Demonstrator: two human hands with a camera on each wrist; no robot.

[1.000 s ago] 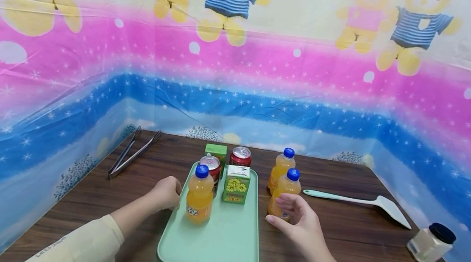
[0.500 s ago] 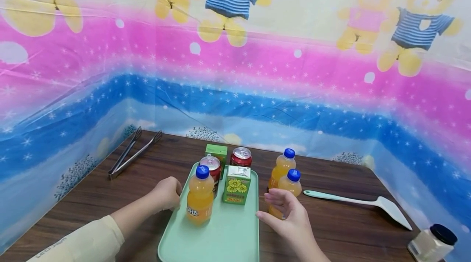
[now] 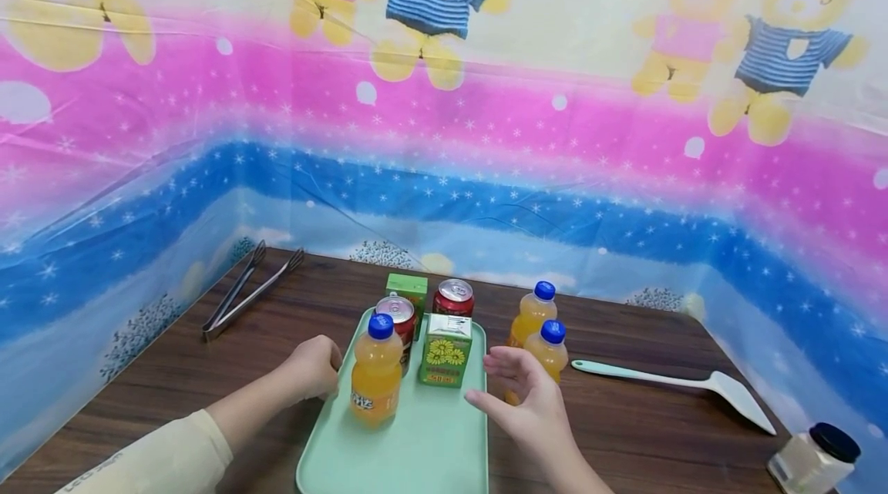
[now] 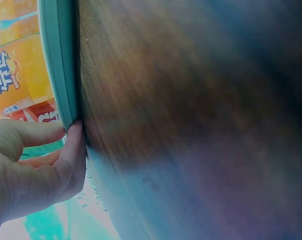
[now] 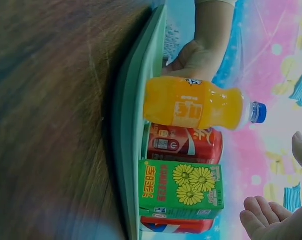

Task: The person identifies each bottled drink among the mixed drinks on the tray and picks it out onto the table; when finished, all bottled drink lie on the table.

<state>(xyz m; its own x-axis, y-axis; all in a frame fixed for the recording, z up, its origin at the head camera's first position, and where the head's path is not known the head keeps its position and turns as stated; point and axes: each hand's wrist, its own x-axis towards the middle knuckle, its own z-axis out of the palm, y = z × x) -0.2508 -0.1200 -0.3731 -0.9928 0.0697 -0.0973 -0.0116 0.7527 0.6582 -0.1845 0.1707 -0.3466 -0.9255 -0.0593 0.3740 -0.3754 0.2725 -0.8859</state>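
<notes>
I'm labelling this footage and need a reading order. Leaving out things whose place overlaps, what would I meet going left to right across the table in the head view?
Tongs, left hand, leftmost bottle, nearer carton, right hand, spatula, jar.

Pale-green tray; blue-capped orange bottle; yellow-flowered green carton.
</notes>
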